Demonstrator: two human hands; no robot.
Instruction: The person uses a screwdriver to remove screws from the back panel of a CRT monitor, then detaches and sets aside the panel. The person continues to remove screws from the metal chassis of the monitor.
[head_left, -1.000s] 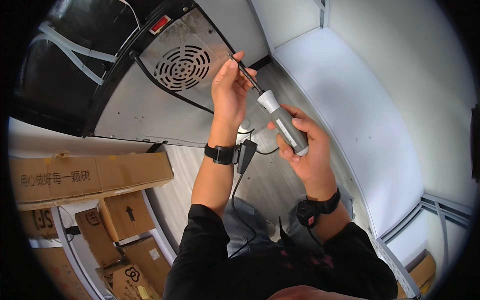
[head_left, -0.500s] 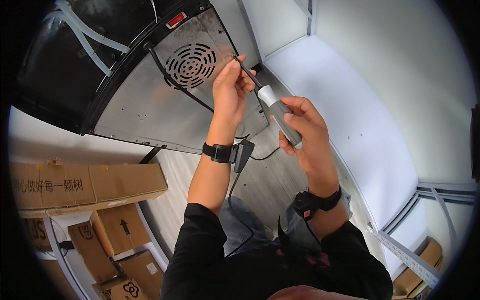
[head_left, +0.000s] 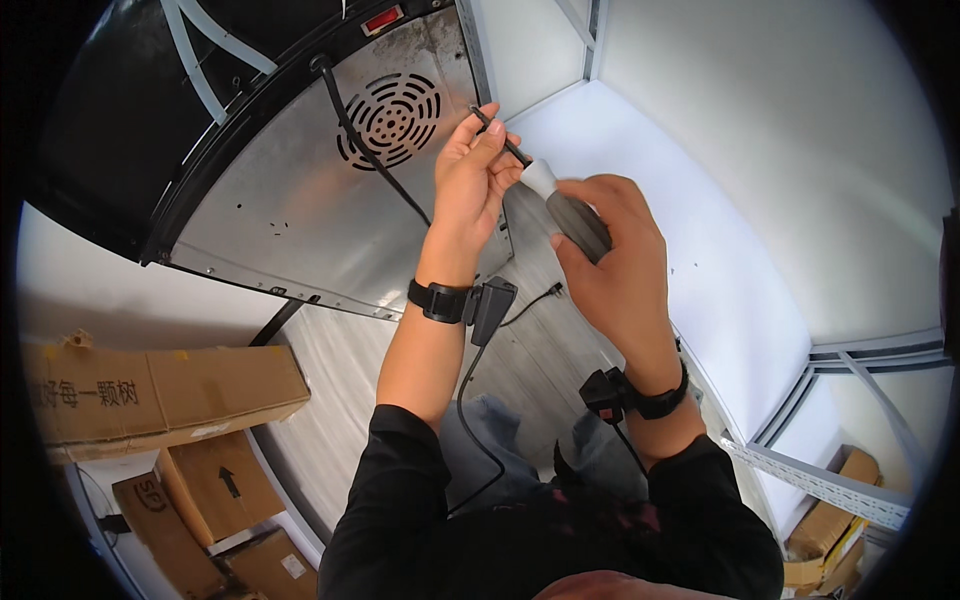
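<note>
A screwdriver [head_left: 578, 222] with a grey handle, white collar and dark shaft slants up and left to the right edge of a metal panel [head_left: 270, 190]. My right hand [head_left: 630, 260] holds its handle, thumb on one side and fingers over the other. The fingers of my left hand [head_left: 468, 175] are closed around the shaft near the tip. The tip is at the panel's edge, beside the round slotted vent [head_left: 390, 122]; I cannot make out a screw there. The panel belongs to a black appliance [head_left: 110, 120] with a red rocker switch [head_left: 381, 20].
A black power cord [head_left: 362, 150] runs down the panel behind my left wrist; its plug [head_left: 555, 290] hangs over the floor. Cardboard boxes [head_left: 220, 385] stand at lower left. A white shelf [head_left: 640, 170] with metal framing [head_left: 820, 480] is on the right. Both wrists wear strapped devices [head_left: 490, 308] with cables.
My right hand has shifted its grip on the handle, its fingers now stretched further over it. The appliance sits slightly higher and further left in view.
</note>
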